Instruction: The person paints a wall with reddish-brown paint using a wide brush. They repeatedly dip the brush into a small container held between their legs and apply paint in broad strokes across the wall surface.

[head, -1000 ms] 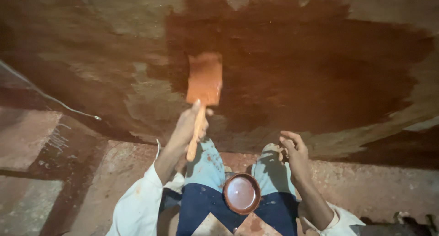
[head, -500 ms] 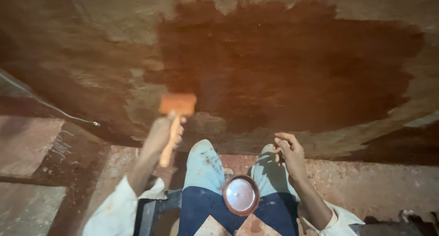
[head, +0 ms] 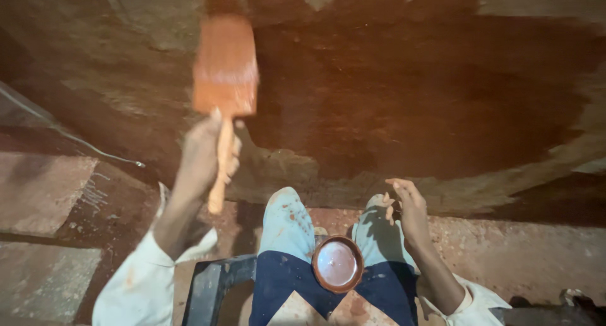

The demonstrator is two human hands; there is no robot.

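The wide flat brush [head: 225,64] is up against the wall [head: 113,61], right at the left edge of the big dark red wet patch [head: 410,92], with the bristle end pointing up and loaded with reddish paint. It's blurred, so mid-stroke by the look of it. The left hand [head: 203,154] has its fingers wrapped tight round the pale wooden handle [head: 219,174], gripping high, close to the head, with the butt end sticking out below the palm.

For doing this bit well, I'd say long even strokes that overlap the wet edge, so the bare tan part on the left blends in without a hard line. That high grip looks good for control; a loose wrist should help the bristles lie flat instead of digging in.

The right hand [head: 407,203] holds nothing, fingers loosely curled and a bit spread, resting just above the right knee [head: 379,222]. Between the knees sits a small round bowl [head: 338,264] with pale liquid in it, perched on the lap over the dark shorts [head: 284,288]. It looks easy to tip, so keeping the legs steady while reaching seems wise.

A dark chair edge [head: 214,282] shows under the left leg, and the floor [head: 50,193] below is dusty and stained red
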